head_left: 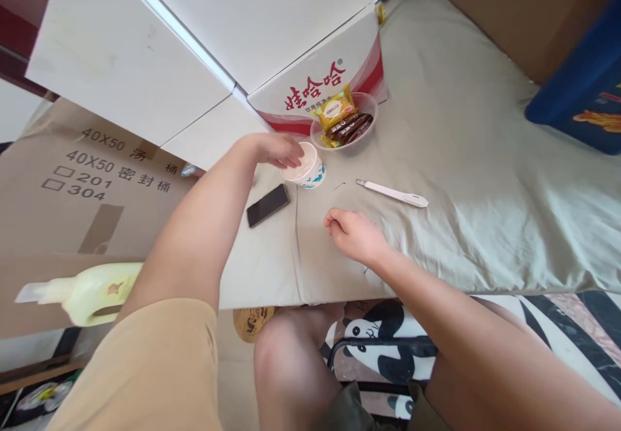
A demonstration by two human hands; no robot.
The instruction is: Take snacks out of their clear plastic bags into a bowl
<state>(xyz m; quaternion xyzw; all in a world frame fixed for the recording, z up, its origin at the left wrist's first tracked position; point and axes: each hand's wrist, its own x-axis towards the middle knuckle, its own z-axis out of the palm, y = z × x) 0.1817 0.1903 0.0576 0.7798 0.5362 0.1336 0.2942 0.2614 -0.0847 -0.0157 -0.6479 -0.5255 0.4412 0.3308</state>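
Note:
My left hand (281,151) reaches over the rim of a white paper tub (313,173) with a blue pattern. Its fingers hang loosely apart inside the opening, and nothing shows in them. Low over the cloth, my right hand (356,233) is closed, with thumb and fingertips pinched together. Whatever it may hold is too small to make out. A thin dark bent piece (339,186) lies on the cloth between the tub and a white slim-handled cutter (392,193). Left of the tub rests a black phone (268,205).
Behind the tub stands a clear plastic bowl (356,138) of wrapped snacks, against a white and red carton (320,88). A blue container (582,88) is at the right. A cardboard box (58,224) and yellow bottle (92,292) are on the left. The cloth-covered surface (466,159) ends above my knees.

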